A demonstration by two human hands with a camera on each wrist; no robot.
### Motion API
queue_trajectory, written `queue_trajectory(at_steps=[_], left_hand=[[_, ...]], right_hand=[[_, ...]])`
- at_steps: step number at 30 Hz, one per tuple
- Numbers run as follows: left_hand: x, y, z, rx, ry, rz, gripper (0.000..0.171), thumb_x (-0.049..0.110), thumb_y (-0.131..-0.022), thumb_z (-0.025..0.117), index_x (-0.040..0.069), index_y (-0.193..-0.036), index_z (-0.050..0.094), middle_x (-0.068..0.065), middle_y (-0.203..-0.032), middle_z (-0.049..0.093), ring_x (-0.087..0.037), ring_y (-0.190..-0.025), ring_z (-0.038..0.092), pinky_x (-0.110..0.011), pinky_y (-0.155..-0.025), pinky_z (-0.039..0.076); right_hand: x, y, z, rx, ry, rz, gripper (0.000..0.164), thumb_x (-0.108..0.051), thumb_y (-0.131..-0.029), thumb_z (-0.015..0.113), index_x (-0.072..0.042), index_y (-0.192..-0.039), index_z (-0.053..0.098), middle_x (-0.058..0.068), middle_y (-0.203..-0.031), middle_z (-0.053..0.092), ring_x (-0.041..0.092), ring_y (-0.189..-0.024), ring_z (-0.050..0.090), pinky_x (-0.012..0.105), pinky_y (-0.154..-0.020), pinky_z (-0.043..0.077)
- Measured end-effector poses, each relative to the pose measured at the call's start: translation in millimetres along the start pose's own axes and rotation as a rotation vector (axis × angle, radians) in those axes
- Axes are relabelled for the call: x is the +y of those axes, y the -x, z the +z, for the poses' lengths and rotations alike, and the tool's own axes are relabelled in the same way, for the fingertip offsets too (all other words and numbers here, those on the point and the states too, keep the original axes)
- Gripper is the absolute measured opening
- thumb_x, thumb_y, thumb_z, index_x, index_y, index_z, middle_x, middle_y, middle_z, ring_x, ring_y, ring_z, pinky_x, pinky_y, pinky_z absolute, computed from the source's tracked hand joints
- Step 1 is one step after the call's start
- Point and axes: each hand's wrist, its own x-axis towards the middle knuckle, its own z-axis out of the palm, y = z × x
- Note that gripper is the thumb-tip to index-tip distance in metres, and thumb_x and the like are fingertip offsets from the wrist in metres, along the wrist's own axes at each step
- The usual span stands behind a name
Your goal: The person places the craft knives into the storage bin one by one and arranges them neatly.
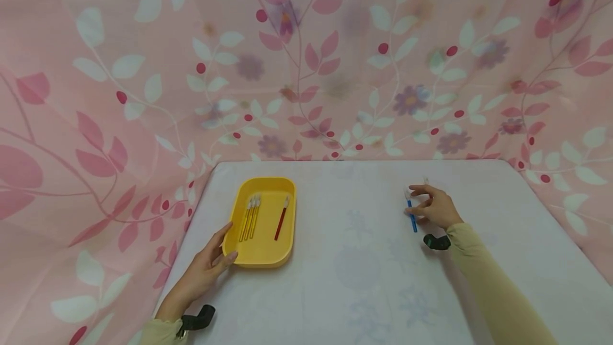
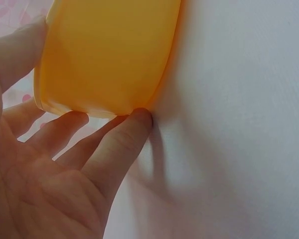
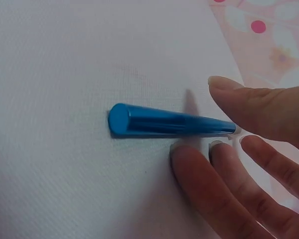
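On the left of the table my left hand point(image 1: 206, 265) holds a yellow tray point(image 1: 258, 260) at its near left corner, thumb and fingers spread along the wall. Several yellow pen-like sticks point(image 1: 246, 225) and one dark red stick point(image 1: 281, 222) lie inside it, all with pale tips. To the right, my right hand point(image 1: 436, 206) is over a blue pen-like stick point(image 3: 159, 122) lying on the table. In the right wrist view the thumb and fingers stand on either side of it, with gaps showing. Another pale tip point(image 1: 426, 180) shows behind this hand; the rest is hidden.
A white cloth point(image 1: 335, 281) covers the table. Pink leaf-patterned fabric point(image 1: 306, 68) rises behind and at both sides. A dark band-like piece is on each wrist.
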Motion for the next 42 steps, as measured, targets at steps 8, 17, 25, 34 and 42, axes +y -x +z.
queue_trajectory(at_steps=[8, 17, 25, 34, 42], left_hand=[[1.2, -0.2, 0.6, 0.005, -0.011, 0.001, 0.084, 0.036, -0.108, 0.072, 0.028, -0.176, 0.022, -0.019, -0.181, 0.019, -0.052, -0.156, 0.037, -0.057, -0.121, 0.036], [0.2, 0.1, 0.6, 0.011, -0.014, 0.001, 0.084, 0.038, -0.108, 0.073, 0.03, -0.175, 0.024, -0.019, -0.18, 0.02, -0.051, -0.155, 0.039, -0.056, -0.12, 0.038], [-0.9, -0.2, 1.1, 0.006, -0.001, 0.01, 0.084, 0.036, -0.108, 0.072, 0.028, -0.175, 0.024, -0.019, -0.18, 0.02, -0.051, -0.155, 0.039, -0.057, -0.12, 0.038], [1.2, -0.4, 0.6, 0.003, 0.013, 0.01, 0.086, 0.032, -0.107, 0.074, 0.026, -0.176, 0.022, -0.02, -0.18, 0.02, -0.051, -0.155, 0.038, -0.057, -0.119, 0.039], [0.0, 0.1, 1.0, 0.01, 0.004, 0.021, 0.085, 0.032, -0.108, 0.073, 0.026, -0.176, 0.023, -0.021, -0.18, 0.021, -0.051, -0.155, 0.04, -0.059, -0.119, 0.04]], right_hand=[[0.2, -3.7, 2.2, -0.003, 0.035, 0.014, 0.075, -0.009, -0.09, 0.092, 0.002, -0.154, 0.056, 0.031, -0.143, 0.059, 0.025, -0.078, 0.069, 0.037, -0.066, 0.067], [3.1, -8.5, 4.1, -0.022, 0.083, 0.004, 0.075, -0.009, -0.09, 0.092, 0.001, -0.155, 0.056, 0.03, -0.142, 0.059, 0.026, -0.067, 0.068, 0.033, -0.061, 0.064], [3.9, -12.2, 5.1, -0.03, 0.104, 0.01, 0.075, -0.01, -0.089, 0.093, 0.0, -0.154, 0.057, 0.029, -0.142, 0.058, 0.027, -0.063, 0.065, 0.033, -0.059, 0.062], [4.0, -17.3, 4.6, -0.06, 0.131, -0.007, 0.074, -0.013, -0.09, 0.093, 0.0, -0.154, 0.058, 0.031, -0.143, 0.054, 0.025, -0.061, 0.064, 0.033, -0.058, 0.062], [3.7, -20.5, 0.5, -0.114, 0.162, -0.049, 0.07, -0.01, -0.092, 0.091, 0.001, -0.153, 0.059, 0.032, -0.14, 0.052, 0.027, -0.063, 0.064, 0.034, -0.058, 0.062]])
